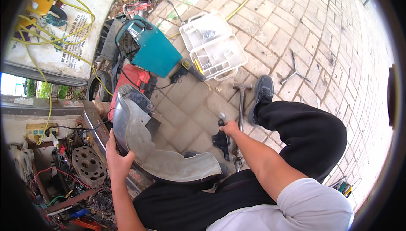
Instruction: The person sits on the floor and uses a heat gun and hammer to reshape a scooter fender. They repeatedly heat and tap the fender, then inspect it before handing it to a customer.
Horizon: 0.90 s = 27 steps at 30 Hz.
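A curved silver-grey plastic fender-like panel (171, 163) stands against my legs, its pale inner side facing up. My left hand (120, 159) holds its left edge, with the thumb on the inner side and the fingers along the outer side. Just right of the panel, my right hand (229, 128) is closed near the top of a dark object with a silvery rounded end (222, 116); its kind is unclear. Below that hand a black bracket-like part (220, 142) shows. A hammer (242, 102) lies close by, its head pointing away from me.
Ahead lie a teal plastic housing (158, 49), a red case (129, 81), a corded handheld tool (190, 69) and an open clear parts case (220, 57). A three-armed wrench (294, 72) rests on the paving right. Leftward is a metal frame with wires and a perforated disc (89, 166).
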### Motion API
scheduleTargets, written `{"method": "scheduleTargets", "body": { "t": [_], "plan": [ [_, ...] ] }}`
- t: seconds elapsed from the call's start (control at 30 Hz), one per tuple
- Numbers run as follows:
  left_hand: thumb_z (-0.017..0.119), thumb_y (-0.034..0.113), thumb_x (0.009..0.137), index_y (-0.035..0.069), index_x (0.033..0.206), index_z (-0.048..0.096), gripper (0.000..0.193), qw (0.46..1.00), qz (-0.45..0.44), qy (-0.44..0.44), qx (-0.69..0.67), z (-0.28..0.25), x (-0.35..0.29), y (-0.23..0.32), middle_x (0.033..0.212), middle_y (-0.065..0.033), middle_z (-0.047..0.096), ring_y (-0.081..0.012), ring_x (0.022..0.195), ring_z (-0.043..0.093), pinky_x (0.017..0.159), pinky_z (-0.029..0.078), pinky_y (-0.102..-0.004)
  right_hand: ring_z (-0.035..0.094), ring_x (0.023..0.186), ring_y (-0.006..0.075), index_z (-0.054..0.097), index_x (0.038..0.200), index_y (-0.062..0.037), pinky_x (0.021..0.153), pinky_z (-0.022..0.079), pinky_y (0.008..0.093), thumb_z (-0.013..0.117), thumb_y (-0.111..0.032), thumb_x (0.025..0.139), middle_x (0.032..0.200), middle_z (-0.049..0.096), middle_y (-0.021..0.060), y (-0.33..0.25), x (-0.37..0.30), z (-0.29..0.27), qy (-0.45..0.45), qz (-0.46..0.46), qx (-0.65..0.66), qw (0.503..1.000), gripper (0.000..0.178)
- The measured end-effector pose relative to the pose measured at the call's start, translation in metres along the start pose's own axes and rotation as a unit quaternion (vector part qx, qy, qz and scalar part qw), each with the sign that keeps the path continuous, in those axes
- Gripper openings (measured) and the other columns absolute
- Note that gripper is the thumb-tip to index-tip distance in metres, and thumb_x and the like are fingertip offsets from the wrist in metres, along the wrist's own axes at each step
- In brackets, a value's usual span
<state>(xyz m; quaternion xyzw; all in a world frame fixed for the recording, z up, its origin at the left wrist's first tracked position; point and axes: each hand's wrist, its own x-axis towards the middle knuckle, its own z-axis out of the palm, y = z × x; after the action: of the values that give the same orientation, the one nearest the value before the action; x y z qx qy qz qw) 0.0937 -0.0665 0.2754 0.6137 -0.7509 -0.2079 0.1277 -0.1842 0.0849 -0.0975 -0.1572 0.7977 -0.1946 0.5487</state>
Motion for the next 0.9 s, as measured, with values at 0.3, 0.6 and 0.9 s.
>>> {"method": "scheduleTargets", "body": {
  "t": [0.3, 0.6, 0.9],
  "plan": [
    [0.068, 0.015, 0.062, 0.005, 0.144, 0.037, 0.089, 0.997, 0.070, 0.038, 0.017, -0.006, 0.015, 0.016, 0.115, -0.0199, 0.054, -0.0338, 0.107, 0.054, 0.094, 0.044, -0.0396, 0.069, 0.075, 0.0287, 0.072, 0.093, 0.0002, 0.071, 0.051, 0.0400, 0.075, -0.024, 0.070, 0.080, 0.070, 0.0189, -0.091, -0.020, -0.087, 0.148, -0.206, 0.184, 0.950, 0.033],
    [0.070, 0.012, 0.061, 0.002, 0.142, 0.039, 0.087, 0.992, 0.114, 0.011, -0.044, -0.001, 0.042, -0.005, 0.114, -0.0184, 0.056, -0.0318, 0.108, 0.055, 0.095, 0.043, -0.0373, 0.060, 0.077, 0.0159, 0.063, 0.104, -0.0001, 0.062, 0.045, 0.0342, 0.068, -0.016, 0.088, 0.089, 0.064, 0.0054, -0.113, 0.048, -0.213, 0.323, -0.104, 0.613, 0.713, 0.023],
    [0.074, 0.021, 0.063, 0.000, 0.142, 0.039, 0.089, 0.980, -0.051, -0.122, -0.147, 0.140, 0.059, -0.061, 0.116, -0.0205, 0.056, -0.0315, 0.108, 0.056, 0.096, 0.044, -0.0369, 0.054, 0.076, 0.0129, 0.058, 0.085, -0.0183, 0.072, 0.039, 0.0448, 0.058, -0.033, 0.093, 0.075, 0.056, -0.0042, 0.032, 0.122, -0.290, 0.311, 0.129, 0.729, 0.596, 0.017]
  ]
}}
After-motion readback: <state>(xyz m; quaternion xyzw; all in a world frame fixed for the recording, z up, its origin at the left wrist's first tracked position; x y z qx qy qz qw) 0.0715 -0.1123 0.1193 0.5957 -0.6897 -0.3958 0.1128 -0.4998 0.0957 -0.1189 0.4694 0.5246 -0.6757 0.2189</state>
